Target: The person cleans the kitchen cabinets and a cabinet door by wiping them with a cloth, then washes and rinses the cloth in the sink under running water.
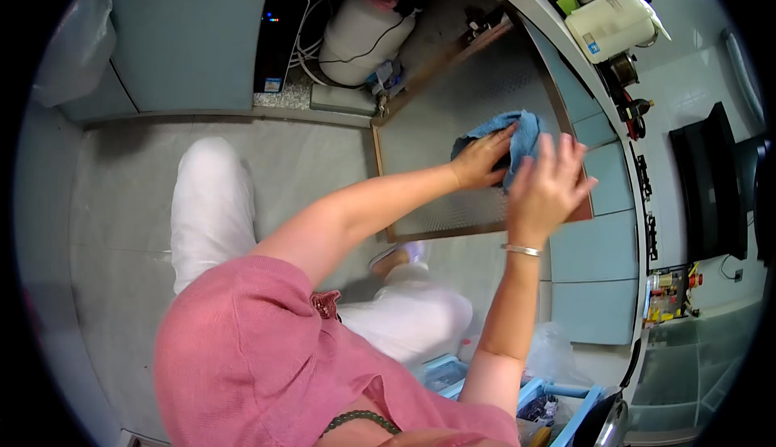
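Observation:
My left hand [483, 160] presses a crumpled blue cloth [527, 133] against the frosted glass panel of an open cabinet door [440, 148], its fingers partly buried in the folds. My right hand [550, 182], with a bracelet at the wrist, is raised just to the right of the cloth. Its fingers are spread and nothing is in them. It overlaps the cloth's edge in view, and I cannot tell whether they touch. The door has a brown frame [378, 156] and stands out from the cabinet.
Inside the cabinet are a white tank [364, 39], a black appliance [280, 41] with small lights, and loose hoses. A white kettle [610, 25] stands on the counter at upper right. A blue rack [566, 402] and a pan [605, 424] are at lower right.

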Available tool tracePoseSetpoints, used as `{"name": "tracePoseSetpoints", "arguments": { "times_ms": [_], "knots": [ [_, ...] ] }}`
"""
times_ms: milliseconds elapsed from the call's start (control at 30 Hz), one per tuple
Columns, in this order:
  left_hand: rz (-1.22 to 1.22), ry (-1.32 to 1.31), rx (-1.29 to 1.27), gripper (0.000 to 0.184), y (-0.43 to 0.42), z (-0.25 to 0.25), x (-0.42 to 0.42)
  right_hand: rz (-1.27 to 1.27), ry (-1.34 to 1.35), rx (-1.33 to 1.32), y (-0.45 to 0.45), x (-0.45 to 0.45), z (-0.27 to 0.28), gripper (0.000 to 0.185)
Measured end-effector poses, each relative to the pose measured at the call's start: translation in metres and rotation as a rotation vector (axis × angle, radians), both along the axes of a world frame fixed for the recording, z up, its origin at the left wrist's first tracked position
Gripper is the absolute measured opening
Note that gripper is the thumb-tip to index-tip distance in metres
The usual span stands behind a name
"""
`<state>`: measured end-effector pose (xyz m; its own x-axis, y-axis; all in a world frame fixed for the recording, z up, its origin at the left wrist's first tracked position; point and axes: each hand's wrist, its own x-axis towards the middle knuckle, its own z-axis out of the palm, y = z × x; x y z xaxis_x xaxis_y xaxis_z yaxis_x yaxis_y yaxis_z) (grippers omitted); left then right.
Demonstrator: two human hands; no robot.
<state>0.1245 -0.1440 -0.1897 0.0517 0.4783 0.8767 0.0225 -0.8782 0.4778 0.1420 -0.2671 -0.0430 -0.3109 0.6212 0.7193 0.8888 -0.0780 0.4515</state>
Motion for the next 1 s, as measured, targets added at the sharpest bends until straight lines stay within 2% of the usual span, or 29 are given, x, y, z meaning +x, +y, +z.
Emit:
{"name": "tracePoseSetpoints", "arguments": {
  "times_ms": [33, 100, 233, 433, 533, 633, 700, 833, 900, 933, 1000],
  "knots": [
    [-0.060, -0.038, 0.036, 0.052, 0.005, 0.005, -0.005, 0.092, -0.050, -0.077, 0.011, -0.004, -0.014, 0.043],
    [-0.166, -0.017, 0.069, 0.059, 0.017, 0.002, -0.005, 0.260, 0.083, -0.272, 0.045, -0.008, -0.043, 0.051],
    [-0.380, -0.073, -0.038, 0.059, 0.065, -0.015, -0.009, 0.193, 0.061, -0.252, 0.105, -0.011, -0.060, 0.056],
    [-0.324, -0.097, -0.052, 0.059, 0.164, 0.009, -0.046, 0.273, 0.050, -0.161, 0.194, -0.041, -0.043, 0.056],
    [-0.255, -0.156, -0.085, 0.059, 0.180, 0.001, -0.058, 0.287, 0.062, -0.165, 0.222, -0.050, -0.059, 0.053],
    [-0.203, -0.206, -0.157, 0.059, 0.167, -0.033, -0.065, 0.288, 0.040, -0.208, 0.232, -0.049, -0.098, 0.053],
    [-0.175, -0.208, -0.239, 0.059, 0.152, -0.064, -0.067, 0.251, -0.013, -0.365, 0.232, -0.041, -0.134, 0.053],
    [-0.053, -0.063, -0.382, 0.058, 0.136, -0.168, -0.044, 0.247, -0.011, -0.586, 0.224, -0.043, -0.202, 0.056],
    [0.113, 0.114, -0.427, 0.058, 0.133, -0.221, -0.032, 0.229, -0.140, -0.732, 0.225, -0.042, -0.232, 0.059],
    [0.042, 0.062, -0.513, 0.057, 0.125, -0.225, -0.036, 0.231, -0.140, -0.737, 0.228, -0.038, -0.248, 0.059],
    [0.107, 0.102, -0.520, 0.055, 0.124, -0.241, -0.040, 0.214, -0.143, -0.853, 0.237, -0.034, -0.274, 0.062]
  ]
}}
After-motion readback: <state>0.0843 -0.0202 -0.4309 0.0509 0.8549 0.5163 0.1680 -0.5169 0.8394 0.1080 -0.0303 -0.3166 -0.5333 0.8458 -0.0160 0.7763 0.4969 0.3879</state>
